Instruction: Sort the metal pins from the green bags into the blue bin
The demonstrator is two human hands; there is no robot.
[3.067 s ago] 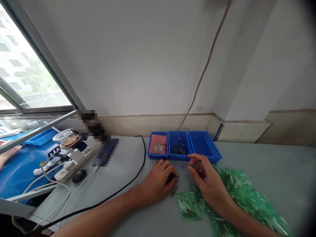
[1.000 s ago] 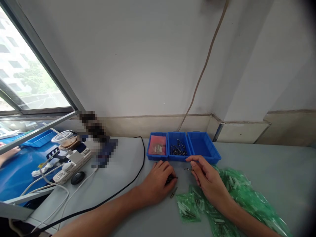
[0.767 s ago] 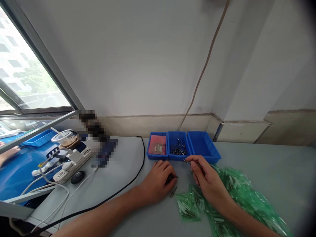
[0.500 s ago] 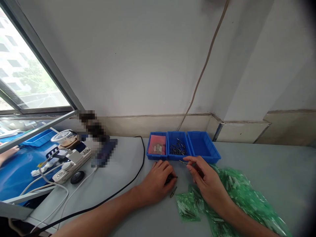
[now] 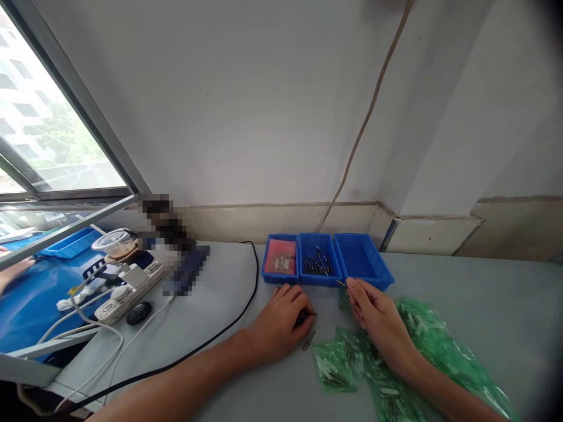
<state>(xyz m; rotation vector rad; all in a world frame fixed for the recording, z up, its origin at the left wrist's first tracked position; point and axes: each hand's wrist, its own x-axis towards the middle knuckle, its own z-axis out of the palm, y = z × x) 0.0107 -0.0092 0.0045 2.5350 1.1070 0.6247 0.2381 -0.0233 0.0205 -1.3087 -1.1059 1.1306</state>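
Note:
My left hand [image 5: 285,316] rests on the table with its fingers curled round something dark, mostly hidden beneath them. One small metal pin [image 5: 309,340] lies on the table just right of that hand. Between thumb and fingertips my right hand [image 5: 373,310] pinches a thin brass-coloured pin [image 5: 340,282], close to the front edge of the blue bins. The middle blue bin [image 5: 319,281] holds several dark metal pins [image 5: 318,265]. Below my right hand lie small green plastic bags [image 5: 334,366] with metal and pale parts inside.
The left blue bin [image 5: 264,271] contains a pink packet [image 5: 282,252]; the right blue bin [image 5: 363,258] stands beside the middle one. A large green bag heap [image 5: 457,357] covers the right front. A black cable [image 5: 211,339], power strip [image 5: 132,290] and mouse-like black object [image 5: 138,313] lie left.
My right hand has shifted right with the pin, and its fingers have drawn closer together. A bit of green bag now shows beside its fingertips. My left hand stays in place.

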